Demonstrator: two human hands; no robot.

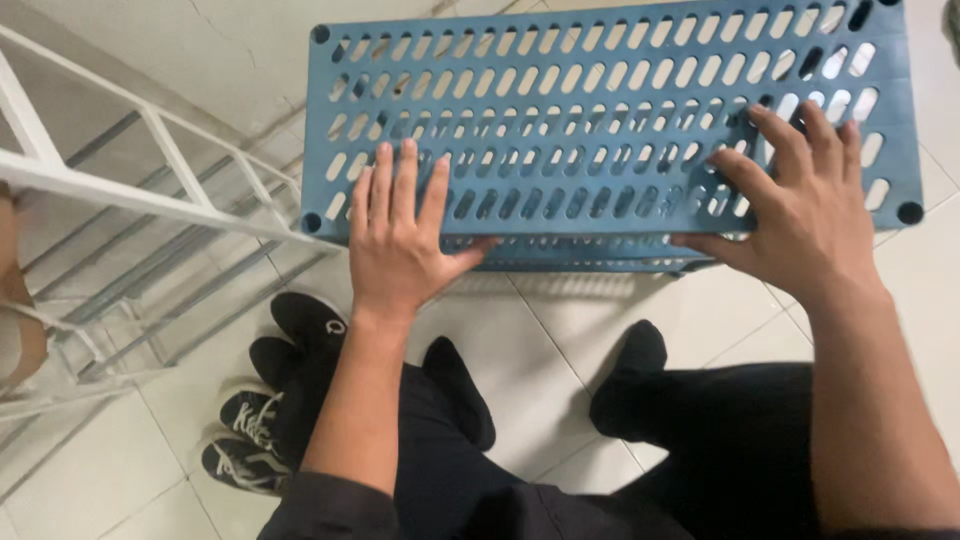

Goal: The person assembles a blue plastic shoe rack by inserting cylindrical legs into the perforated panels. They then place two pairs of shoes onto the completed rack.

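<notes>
Two blue slotted plastic shelf panels (600,110) are stacked on the pale tiled floor (560,330), filling the far centre and right of the view; only the near edge of the lower one shows under the top one. Round sockets are seen at the corners of the top panel. A white metal rack frame (130,190) leans at the far left.

Black trouser legs and socked feet are seen near, astride the panels' near edge. Dark shoes (270,400) lie near left, well apart from the panels.

The left hand (395,240) is laid flat on the top panel near its left end, fingers together, thumb hooked over the near edge. The right hand (800,205) is spread flat near the right end, thumb also at the near edge. Neither hand pinches anything; both press palm-down.

Judgement: pressure is best kept even on both ends, so that the top panel seats level and does not tilt. Corners should be checked for alignment; whether they are engaged below cannot be told. Fingertips are best kept out of the slots.
</notes>
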